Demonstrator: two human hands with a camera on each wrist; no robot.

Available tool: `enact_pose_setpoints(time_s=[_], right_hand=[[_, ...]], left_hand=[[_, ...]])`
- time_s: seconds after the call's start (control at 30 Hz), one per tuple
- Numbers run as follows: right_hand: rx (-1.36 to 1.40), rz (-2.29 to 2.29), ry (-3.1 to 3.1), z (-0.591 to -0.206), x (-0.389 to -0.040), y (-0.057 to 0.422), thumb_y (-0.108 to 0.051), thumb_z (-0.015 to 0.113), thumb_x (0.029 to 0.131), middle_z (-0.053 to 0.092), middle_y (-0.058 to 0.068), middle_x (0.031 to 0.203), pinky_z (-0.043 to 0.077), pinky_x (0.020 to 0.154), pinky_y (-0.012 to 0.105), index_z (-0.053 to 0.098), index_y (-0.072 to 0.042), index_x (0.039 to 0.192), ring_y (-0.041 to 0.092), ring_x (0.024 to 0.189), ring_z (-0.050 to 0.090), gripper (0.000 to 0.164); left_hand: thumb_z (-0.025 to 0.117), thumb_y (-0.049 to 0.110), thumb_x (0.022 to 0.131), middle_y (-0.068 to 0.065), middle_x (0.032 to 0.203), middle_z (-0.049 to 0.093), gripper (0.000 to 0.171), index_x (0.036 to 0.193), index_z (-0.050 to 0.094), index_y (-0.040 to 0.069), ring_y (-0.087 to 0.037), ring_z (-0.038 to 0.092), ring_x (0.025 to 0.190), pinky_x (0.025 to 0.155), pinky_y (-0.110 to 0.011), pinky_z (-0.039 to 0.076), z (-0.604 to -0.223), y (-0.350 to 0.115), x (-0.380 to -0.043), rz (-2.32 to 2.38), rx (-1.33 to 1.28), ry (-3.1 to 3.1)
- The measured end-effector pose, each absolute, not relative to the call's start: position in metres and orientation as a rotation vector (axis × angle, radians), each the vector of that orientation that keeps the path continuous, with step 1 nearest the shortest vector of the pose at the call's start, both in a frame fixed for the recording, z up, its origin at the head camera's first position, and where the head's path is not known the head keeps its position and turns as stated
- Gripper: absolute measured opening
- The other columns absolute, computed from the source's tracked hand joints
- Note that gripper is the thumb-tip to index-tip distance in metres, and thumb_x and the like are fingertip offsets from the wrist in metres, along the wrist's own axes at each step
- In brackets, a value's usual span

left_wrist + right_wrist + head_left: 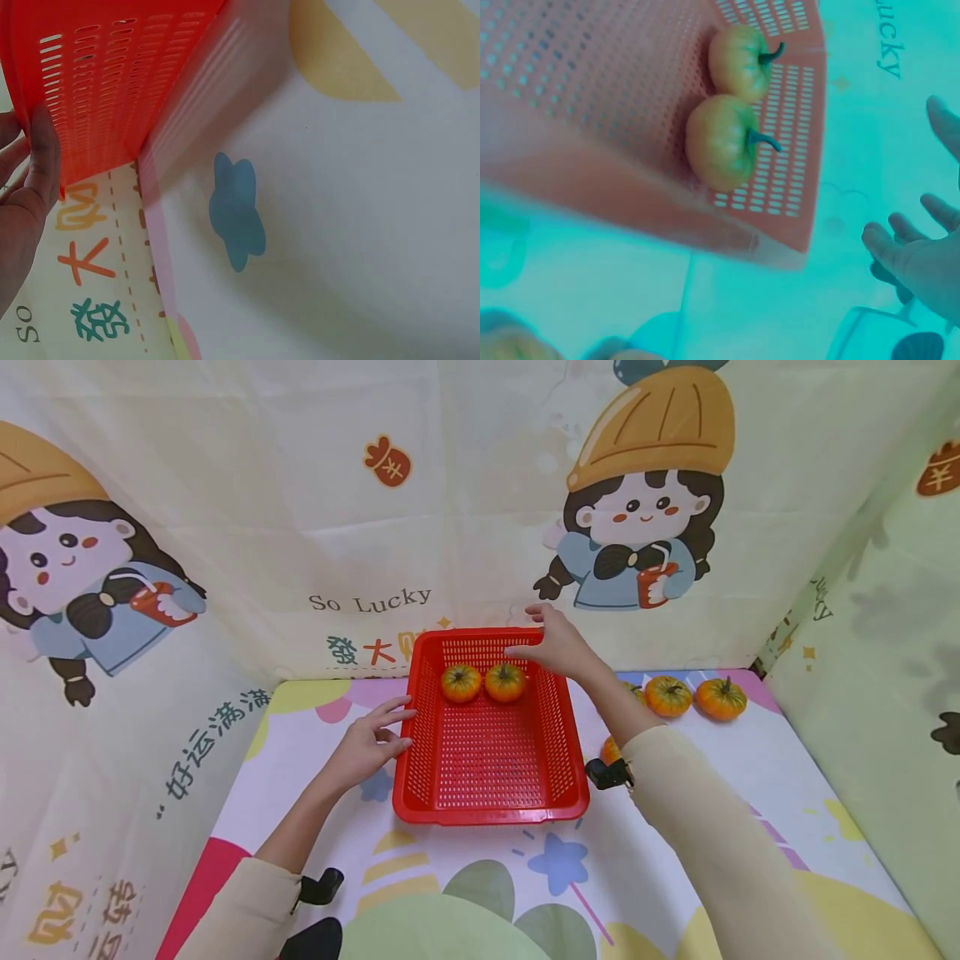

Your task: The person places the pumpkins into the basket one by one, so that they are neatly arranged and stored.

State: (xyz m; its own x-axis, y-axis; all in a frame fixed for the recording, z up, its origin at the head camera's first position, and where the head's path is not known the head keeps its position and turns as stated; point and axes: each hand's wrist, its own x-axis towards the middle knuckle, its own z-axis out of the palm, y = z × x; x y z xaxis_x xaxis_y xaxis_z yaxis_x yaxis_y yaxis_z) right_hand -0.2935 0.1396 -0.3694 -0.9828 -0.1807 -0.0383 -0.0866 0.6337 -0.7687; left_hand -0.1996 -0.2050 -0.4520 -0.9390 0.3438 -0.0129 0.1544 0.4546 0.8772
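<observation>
A red plastic basket (491, 814) with perforated walls stands on the table. Inside, against its far wall, two small orange-green pumpkins (505, 682) sit side by side, stems showing. My left hand (367, 743) is at the basket's left rim, its fairly straight fingers touching it; the left wrist view shows fingers (46, 154) against the outer wall. Over the far right corner of the basket hovers my right hand (558, 645), thumb and fingers spread with nothing between them. The right wrist view shows that hand (922, 262) apart from the pumpkins (721, 142).
More pumpkins lie on the table right of the basket, two in plain sight (721, 698) and others partly hidden by my right forearm. A patterned cloth covers the table (480, 868). Printed curtain walls (480, 527) rise behind and at both sides.
</observation>
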Motion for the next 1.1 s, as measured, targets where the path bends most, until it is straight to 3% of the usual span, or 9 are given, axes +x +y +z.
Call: enact_pose_setpoints(time_s=[0.23, 0.5, 0.77, 1.1], right_hand=[[-0.331, -1.286, 2.698, -0.369, -0.268, 0.165, -0.037, 0.081, 0.089, 0.04, 0.014, 0.162, 0.051, 0.107, 0.058, 0.034, -0.012, 0.157, 0.037, 0.147, 0.041, 0.087], [-0.433, -1.307, 2.699, -0.389, -0.235, 0.201, -0.038, 0.082, 0.088, 0.042, 0.01, 0.162, 0.038, 0.119, 0.058, 0.038, -0.015, 0.158, 0.034, 0.15, 0.039, 0.086], [-0.408, -1.235, 2.739, -0.419, -0.209, 0.239, -0.041, 0.083, 0.085, 0.041, 0.009, 0.163, 0.048, 0.104, 0.067, 0.04, -0.025, 0.158, 0.042, 0.149, 0.038, 0.086], [-0.343, -1.186, 2.766, -0.452, -0.184, 0.279, -0.04, 0.083, 0.087, 0.037, 0.017, 0.164, 0.04, 0.106, 0.076, 0.034, -0.018, 0.161, 0.047, 0.149, 0.033, 0.092]], left_hand=[[0.071, 0.004, 0.095, -0.007, 0.165, 0.039, 0.052, 0.145, 0.057, 0.002, -0.023, 0.072, 0.085, 0.072, -0.026, 0.062, -0.452, -0.205, -0.199, 1.498, 0.452, 2.504], [0.07, 0.004, 0.095, -0.009, 0.165, 0.039, 0.052, 0.145, 0.057, 0.0, -0.023, 0.071, 0.084, 0.073, -0.025, 0.062, -0.453, -0.205, -0.199, 1.508, 0.474, 2.503], [0.071, 0.005, 0.095, -0.008, 0.165, 0.039, 0.052, 0.146, 0.057, 0.002, -0.021, 0.071, 0.085, 0.074, -0.026, 0.062, -0.453, -0.205, -0.2, 1.488, 0.454, 2.522], [0.071, 0.004, 0.095, -0.012, 0.165, 0.038, 0.054, 0.146, 0.055, -0.001, -0.025, 0.071, 0.087, 0.075, -0.03, 0.064, -0.448, -0.202, -0.197, 1.511, 0.453, 2.507]])
